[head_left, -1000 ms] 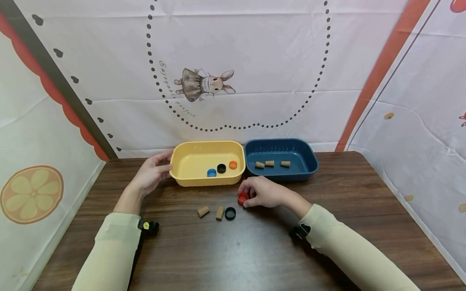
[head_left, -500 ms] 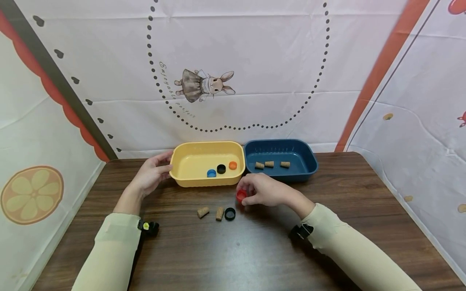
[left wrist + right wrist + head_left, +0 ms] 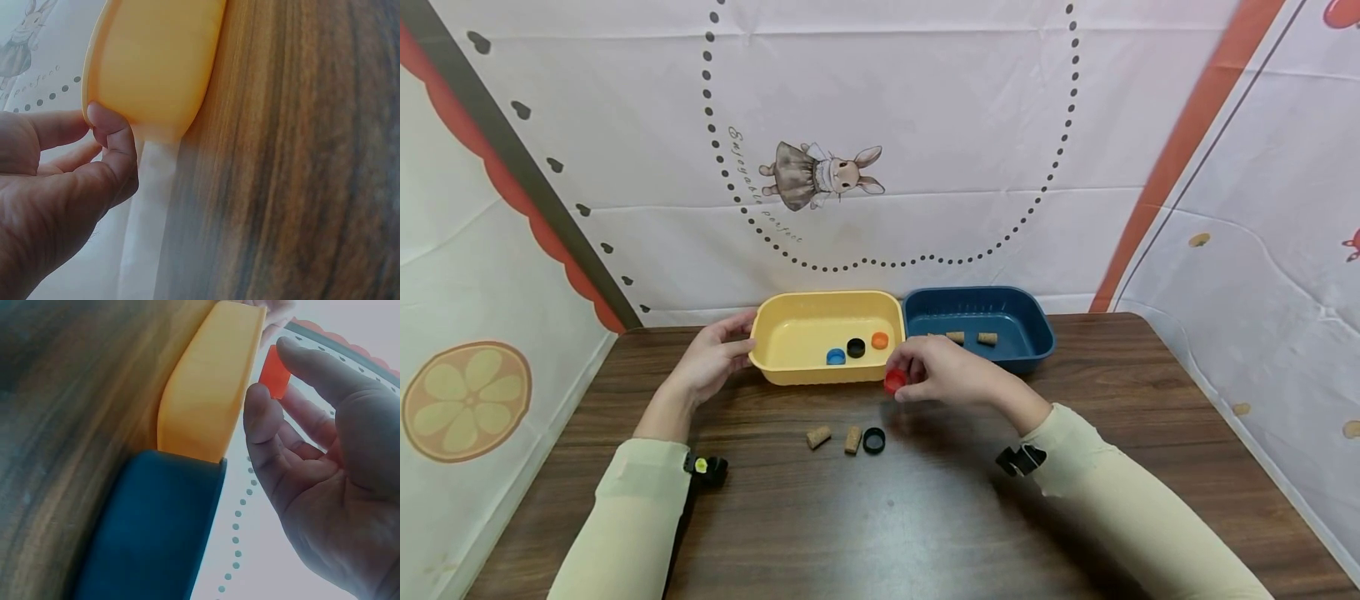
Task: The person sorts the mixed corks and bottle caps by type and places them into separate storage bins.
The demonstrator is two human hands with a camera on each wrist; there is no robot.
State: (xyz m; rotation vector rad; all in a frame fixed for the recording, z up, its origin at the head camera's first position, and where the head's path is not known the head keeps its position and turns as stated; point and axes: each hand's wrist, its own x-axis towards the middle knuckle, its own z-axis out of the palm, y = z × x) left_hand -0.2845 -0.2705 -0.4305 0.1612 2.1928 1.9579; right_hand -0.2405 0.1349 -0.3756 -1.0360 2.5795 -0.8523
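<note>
While the right hand pinches a red cap between thumb and fingers, the left hand pinches the rim of a yellow tray at its 9 o'clock end. The red cap is held off the tabletop, at 9 o'clock from the middle of the right hand and at 3 o'clock from the left hand, well apart from the latter. Seen from the head, it overlaps the tray's 4 o'clock corner.

Two trays stand side by side, the yellow one and a navy tray at 1 o'clock from the right hand. Caps number five: the red one; a blue cap, a black cap and an orange cap in the yellow tray; and a black ring-like cap on the tabletop, at 7 o'clock from the red.

Two loose corks lie at 9 o'clock from that one, the nearer just beside it. The navy tray holds two plainly visible corks and a sliver of a third, mostly hidden by the right hand.
</note>
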